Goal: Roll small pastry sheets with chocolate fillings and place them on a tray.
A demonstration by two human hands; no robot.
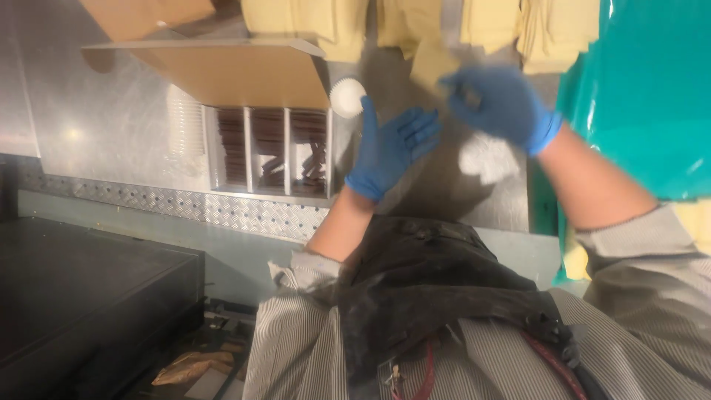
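Both my hands wear blue gloves over a steel counter (pixel 111 118). My left hand (pixel 389 148) is flat with its fingers apart and holds nothing; its fingertips reach up toward a small white pleated paper cup (pixel 346 97) beside a cardboard box. My right hand (pixel 503 104) is raised further right, thumb and forefinger pinched together at the lower corner of a pale yellow sheet (pixel 437 67). Whether it grips that sheet is unclear. A white crumpled patch (pixel 485 159) lies on the counter below my right hand.
An open cardboard box (pixel 237 74) has divided rows of dark brown pieces (pixel 266 148). A stack of white paper cups (pixel 185 122) lies to its left. Yellow sheets (pixel 548 30) hang along the top, teal plastic (pixel 644 89) at the right, a black case (pixel 89 296) lower left.
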